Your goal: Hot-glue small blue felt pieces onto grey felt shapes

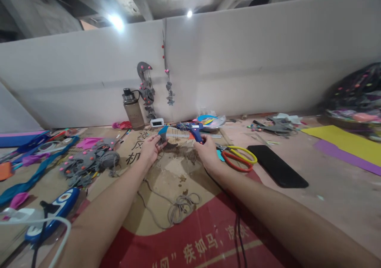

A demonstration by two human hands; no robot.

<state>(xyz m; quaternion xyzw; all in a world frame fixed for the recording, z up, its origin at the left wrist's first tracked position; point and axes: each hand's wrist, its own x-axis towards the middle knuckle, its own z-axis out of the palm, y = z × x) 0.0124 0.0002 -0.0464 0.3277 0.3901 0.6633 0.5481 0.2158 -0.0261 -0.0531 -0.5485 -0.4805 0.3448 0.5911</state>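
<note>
My right hand [206,151] is closed around the handle of a blue hot glue gun [195,131], whose black cord runs down over the cardboard. Pinched in the fingers of my left hand [151,148] is a small curved felt piece [163,132], blue and grey, with a grey pointed end to the right. The glue gun's nozzle lies toward the felt piece; whether they touch I cannot tell. A loose coil of grey cord [182,209] rests on the cardboard below my hands. Scissors [238,157] with red and yellow handles lie just right of my right hand.
A black phone [276,165] lies to the right. Behind stand a bottle [133,111] and a small digital clock [156,123]. Grey felt pieces with pink balls [86,161] and a blue power strip [56,212] are on the left. Yellow sheets [348,143] lie far right.
</note>
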